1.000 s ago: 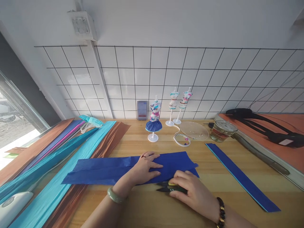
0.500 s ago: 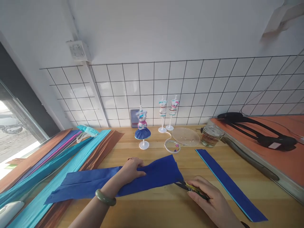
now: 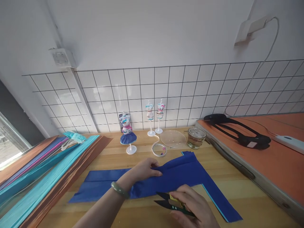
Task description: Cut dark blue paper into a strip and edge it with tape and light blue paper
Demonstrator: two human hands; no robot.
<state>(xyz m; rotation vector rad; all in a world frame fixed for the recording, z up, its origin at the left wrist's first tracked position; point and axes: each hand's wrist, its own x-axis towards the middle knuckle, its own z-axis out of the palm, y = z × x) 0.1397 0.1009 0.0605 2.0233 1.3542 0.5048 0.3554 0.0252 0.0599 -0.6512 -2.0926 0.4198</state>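
A long piece of blue fabric (image 3: 174, 172) lies across the wooden table, rumpled around my left hand (image 3: 146, 171). That hand is closed on it, thumb and fingers pinching the upper layer. Below the fabric's lower edge, my right hand (image 3: 193, 207) holds thread snips (image 3: 167, 202) with a yellow and dark handle. Their blades are apart and point left, with no fabric seen between them. The right end of the fabric overlaps a narrower blue strip (image 3: 220, 199) with a turquoise edge, which slants toward the front right.
Small dress forms stand at the back, one in a blue skirt (image 3: 128, 138). Near them are a ring of white tape (image 3: 153, 152), a clear disc (image 3: 174, 138) and a glass jar (image 3: 196, 139). Turquoise strips (image 3: 59, 158) lie left; an orange surface (image 3: 280, 164) borders the right.
My left hand has moved the blue fabric right, so its end now covers part of the narrow strip. The snips have moved left, away from the fabric's right corner, and opened wider. The view has turned right.
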